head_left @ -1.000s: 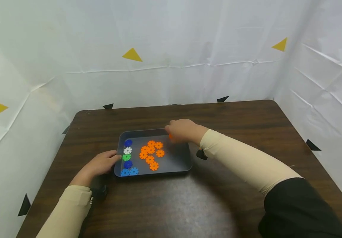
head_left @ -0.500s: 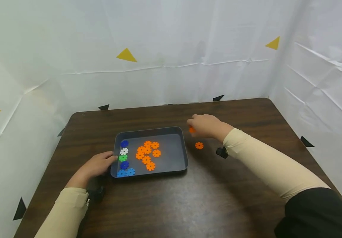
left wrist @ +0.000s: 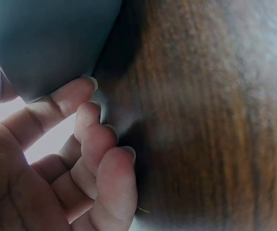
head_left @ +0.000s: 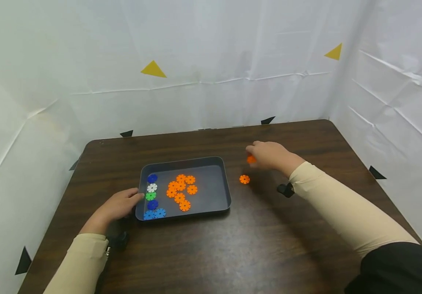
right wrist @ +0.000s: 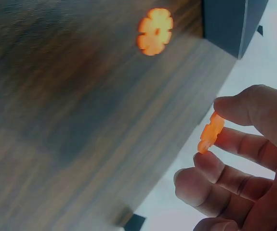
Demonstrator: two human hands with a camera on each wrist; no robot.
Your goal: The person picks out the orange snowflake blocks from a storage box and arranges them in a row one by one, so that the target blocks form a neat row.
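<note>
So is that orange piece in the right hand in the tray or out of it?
Out. The right hand pinches the orange piece above bare table, right of the tray.

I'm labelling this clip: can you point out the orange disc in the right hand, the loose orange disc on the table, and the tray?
held orange disc (right wrist: 209, 133), right wrist view, its notched edge.
orange disc on the table (head_left: 244, 179), head view, its centre.
tray (head_left: 227, 192), head view, right rim.
</note>
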